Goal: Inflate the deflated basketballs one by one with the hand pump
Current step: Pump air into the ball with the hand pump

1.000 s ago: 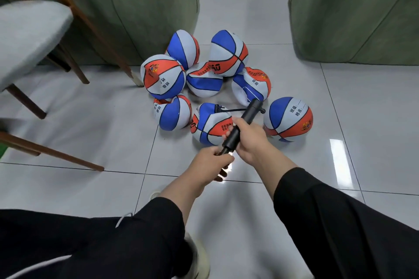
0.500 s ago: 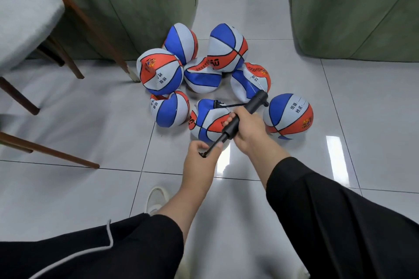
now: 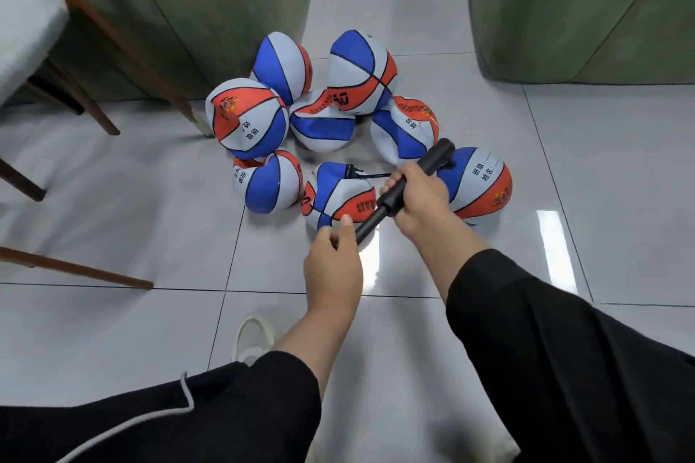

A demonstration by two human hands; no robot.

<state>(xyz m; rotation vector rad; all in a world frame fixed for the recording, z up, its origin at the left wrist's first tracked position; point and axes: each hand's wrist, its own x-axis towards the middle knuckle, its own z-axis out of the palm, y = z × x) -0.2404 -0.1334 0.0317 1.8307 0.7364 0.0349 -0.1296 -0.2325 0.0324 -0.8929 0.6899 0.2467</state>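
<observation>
The right hand [image 3: 421,199] grips the black pump [image 3: 410,186] barrel; the left hand [image 3: 333,259] holds its handle end. Its hose runs to a dented red, white and blue ball [image 3: 338,195] on the floor [image 3: 150,199], among seven others.

Domestic living room. Evidence: glossy white tiled floor [image 3: 113,331]; two green upholstered sofas, one [image 3: 210,11] behind the floor's ball cluster, the other [image 3: 586,7] to its right; a wooden-legged cushioned chair [image 3: 26,34] left of the first sofa.

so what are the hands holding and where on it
The hand pump: the right hand grips its barrel, the left hand holds the handle end of the plunger rod.
</observation>
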